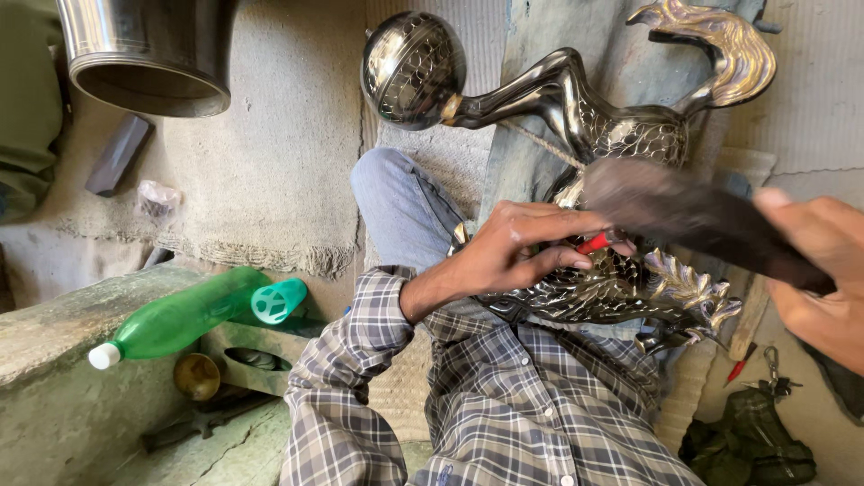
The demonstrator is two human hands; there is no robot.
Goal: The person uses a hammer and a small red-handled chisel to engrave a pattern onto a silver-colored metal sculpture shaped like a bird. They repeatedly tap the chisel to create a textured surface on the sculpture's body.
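Plaid shirt (504,405) is filling the near foreground. Left hand (513,252) is pinching a red-handled tool (592,243) against the metal horse figure (621,135), whose long axis is running toward 1 o'clock. Right hand (823,270), at 3 o'clock, is clamping a blurred dark mallet (684,211).

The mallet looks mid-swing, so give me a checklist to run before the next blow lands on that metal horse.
1. Chisel seated: the left hand pinches a red-tipped tool against the metal horse; ok.
2. Striker grip: the right hand holds a dark mallet; blurred, cannot tell how firmly.
3. Fingers away from the strike path: left fingertips sit right beside the tool; not ok.
4. Horse steady: it lies across the lap; cannot tell if braced.
5. Ball end free of obstruction: ok.
6. Green bottle away from the work: ok.
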